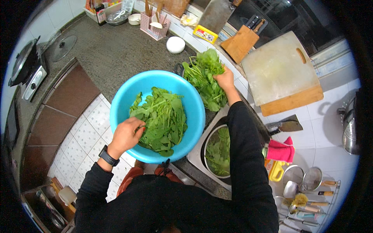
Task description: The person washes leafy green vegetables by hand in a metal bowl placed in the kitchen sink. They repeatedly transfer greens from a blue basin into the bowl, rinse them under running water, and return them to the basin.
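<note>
A large light blue plastic basin point(118, 96) holds a heap of leafy greens point(163, 122). My left hand point(128, 135), wearing a dark watch, is curled over the basin's near left side. Its fingertips are at the edge of the heap, and whether a leaf is between them cannot be told. Beyond the basin's right rim, my right hand point(225, 80) grips the side of another bunch of leafy greens point(205, 81); some of its fingers are hidden among the leaves. A round pot point(206, 158) in the sink point(194, 155) holds more greens, partly covered by my right sleeve.
On the counter are a white bowl point(175, 45) and a pink utensil basket point(154, 30). A knife block point(240, 43) and cutting boards point(281, 68) lean along the window side. A cleaver point(287, 124) lies at right, near hanging strainers point(311, 179). A stove point(35, 84) is at far left.
</note>
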A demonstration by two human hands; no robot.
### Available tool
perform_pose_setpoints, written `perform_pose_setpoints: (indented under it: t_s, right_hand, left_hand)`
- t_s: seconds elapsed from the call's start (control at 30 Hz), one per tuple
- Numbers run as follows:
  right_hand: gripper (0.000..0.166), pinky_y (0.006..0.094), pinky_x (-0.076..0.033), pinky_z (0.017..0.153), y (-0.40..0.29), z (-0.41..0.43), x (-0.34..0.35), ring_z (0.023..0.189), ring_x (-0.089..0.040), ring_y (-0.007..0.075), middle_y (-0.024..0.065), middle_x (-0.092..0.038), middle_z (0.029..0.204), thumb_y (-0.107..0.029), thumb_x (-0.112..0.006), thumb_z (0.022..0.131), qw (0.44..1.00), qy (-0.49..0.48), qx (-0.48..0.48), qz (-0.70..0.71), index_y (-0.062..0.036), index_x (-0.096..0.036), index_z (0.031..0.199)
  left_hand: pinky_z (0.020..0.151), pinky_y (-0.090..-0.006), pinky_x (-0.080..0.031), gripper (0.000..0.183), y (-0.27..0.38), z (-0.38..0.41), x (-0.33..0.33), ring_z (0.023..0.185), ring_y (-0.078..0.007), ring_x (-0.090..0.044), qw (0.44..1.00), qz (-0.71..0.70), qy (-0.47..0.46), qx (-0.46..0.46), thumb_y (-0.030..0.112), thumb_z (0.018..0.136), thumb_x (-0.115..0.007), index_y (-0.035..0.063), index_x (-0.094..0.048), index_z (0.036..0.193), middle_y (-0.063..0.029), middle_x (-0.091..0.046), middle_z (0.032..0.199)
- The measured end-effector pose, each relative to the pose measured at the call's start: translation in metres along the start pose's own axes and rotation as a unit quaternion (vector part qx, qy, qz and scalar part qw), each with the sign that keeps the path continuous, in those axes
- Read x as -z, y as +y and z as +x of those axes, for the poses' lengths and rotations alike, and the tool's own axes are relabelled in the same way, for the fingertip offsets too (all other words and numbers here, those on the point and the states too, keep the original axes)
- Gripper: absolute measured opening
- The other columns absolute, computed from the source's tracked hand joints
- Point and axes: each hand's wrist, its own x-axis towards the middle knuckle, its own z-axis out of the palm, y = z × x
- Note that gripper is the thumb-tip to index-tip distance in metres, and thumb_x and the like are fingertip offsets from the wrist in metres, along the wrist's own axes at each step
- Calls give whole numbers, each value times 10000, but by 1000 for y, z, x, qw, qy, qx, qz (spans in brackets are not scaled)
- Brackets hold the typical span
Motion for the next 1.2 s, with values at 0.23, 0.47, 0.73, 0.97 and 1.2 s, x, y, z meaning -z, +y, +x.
perform_pose_setpoints:
  t_s: [0.23, 0.47, 0.73, 0.97, 1.2]
  right_hand:
    - [543, 422, -470, 804, 21, 33, -46, 952, -590, 334, 176, -635, 1006, -172, -680, 629, 960, -135, -59, -237, -179, -583, 1164]
    - [810, 395, -403, 942, 46, 43, -49, 1134, -503, 330, 193, -550, 1199, -228, -703, 632, 938, -215, -130, -239, -136, -359, 1359]
    - [977, 358, -353, 995, -4, 53, 17, 1225, -423, 309, 192, -433, 1337, -344, -785, 586, 939, -296, -28, -172, -124, -296, 1402]
    - [379, 314, -459, 827, 5, -34, 76, 983, -595, 221, 138, -628, 1085, -200, -650, 786, 994, -62, 75, 38, -65, -592, 1135]
    - [312, 276, -464, 677, 187, -246, 109, 720, -560, 114, 54, -647, 847, -300, -623, 839, 975, -75, -192, 81, -64, -640, 1042]
  left_hand:
    - [648, -402, -474, 110, 6, 0, 0, 758, -338, -582, 999, 24, 2, 22, 70, 753, -608, 31, -626, 854, -139, -585, 793]
    - [644, -385, -476, 125, 1, -1, -4, 750, -327, -591, 998, 59, -1, 10, 82, 766, -616, 34, -632, 881, -147, -599, 837]
    - [649, -396, -472, 133, 6, 1, -3, 747, -337, -588, 999, 34, -7, 36, 85, 756, -615, 30, -634, 875, -142, -604, 828]
    - [620, -354, -474, 122, 5, -1, -9, 705, -293, -602, 998, 55, -19, 16, 41, 773, -610, 13, -633, 889, -148, -607, 832]
    - [574, -291, -440, 108, 15, 9, -16, 624, -202, -563, 998, 17, -53, -12, 4, 793, -603, -17, -622, 898, -119, -598, 788]
